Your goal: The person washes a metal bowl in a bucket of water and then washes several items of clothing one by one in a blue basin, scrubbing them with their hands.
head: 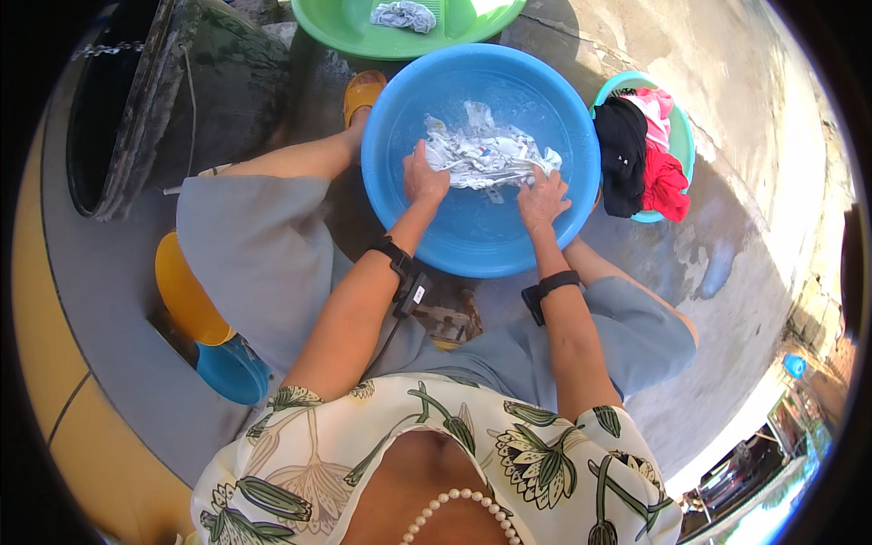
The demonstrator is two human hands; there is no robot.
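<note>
A wet white patterned cloth (484, 153) lies bunched in a round blue plastic basin (470, 255) between my legs, with some water around it. My left hand (426, 174) grips the cloth's left end, its thumb pointing up. At the other end, my right hand (543, 197) has its fingertips on the cloth's lower right edge, the fingers bent; how firmly they hold it is hard to tell. Dark straps with small devices circle both forearms.
Beyond the basin is a green plastic tub (340, 34) with a washboard part and a greyish wet cloth (403, 16). On the right, a turquoise basin (683, 146) holds black, red and pink clothes. At left stand a large dark container (136, 116), a yellow vessel (187, 293) and a blue one (235, 371).
</note>
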